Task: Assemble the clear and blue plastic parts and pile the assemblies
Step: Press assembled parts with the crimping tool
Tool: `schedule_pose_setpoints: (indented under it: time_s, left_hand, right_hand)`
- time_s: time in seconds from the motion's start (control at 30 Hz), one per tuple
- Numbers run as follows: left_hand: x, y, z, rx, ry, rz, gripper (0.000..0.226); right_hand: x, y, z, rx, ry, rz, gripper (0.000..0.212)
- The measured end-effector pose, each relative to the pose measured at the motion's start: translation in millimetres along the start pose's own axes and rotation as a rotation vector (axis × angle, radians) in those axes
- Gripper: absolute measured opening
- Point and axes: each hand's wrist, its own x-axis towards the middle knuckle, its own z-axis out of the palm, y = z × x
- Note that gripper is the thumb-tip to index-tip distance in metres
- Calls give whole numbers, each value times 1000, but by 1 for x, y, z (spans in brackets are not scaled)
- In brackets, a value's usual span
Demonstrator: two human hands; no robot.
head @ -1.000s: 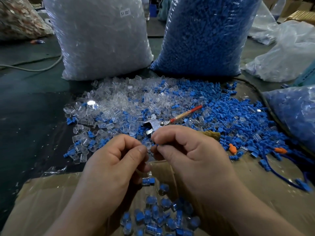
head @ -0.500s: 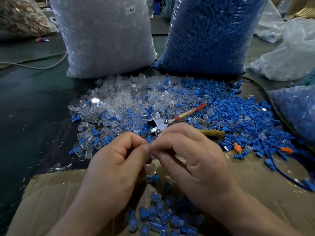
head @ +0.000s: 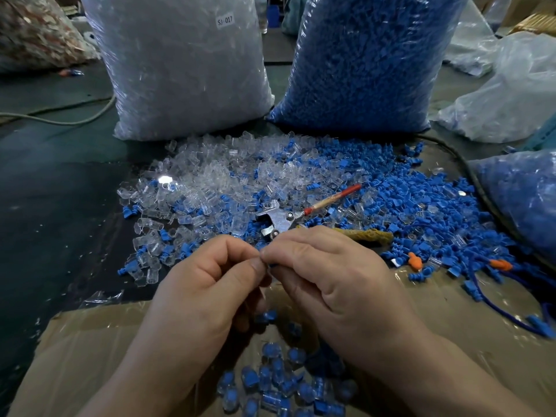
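My left hand (head: 207, 284) and my right hand (head: 328, 284) meet fingertip to fingertip above the cardboard, pinching a small part between them; only a sliver of blue (head: 272, 265) shows, and the rest is hidden by my fingers. Beyond them lies a spread of loose clear parts (head: 210, 179) on the left and loose blue parts (head: 400, 194) on the right. Below my hands a pile of assemblies (head: 276, 383), clear shells with blue inside, rests on the cardboard.
A metal plier tool with a red handle (head: 301, 213) lies among the parts. Big bags of clear parts (head: 186, 64) and blue parts (head: 367, 61) stand behind. Another blue bag (head: 523, 194), orange pieces (head: 415, 261) and a blue cord (head: 496, 305) lie right. Cardboard sheet (head: 90, 350) in front.
My fingertips have closed together, so the gap between the two hands is gone. The view has shifted slightly; the piles have not moved.
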Motion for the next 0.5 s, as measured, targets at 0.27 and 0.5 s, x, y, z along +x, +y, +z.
schedule_pose_setpoints:
  time_s: [0.27,0.5]
  left_hand:
    - [3,-5,-1,-117,25,34,33]
    - [4,-6,-2,-47,84,44,22]
  right_hand:
    - [2,3,-1,-197,-144,45,41]
    - [13,52,-11,-597,-372,442,79]
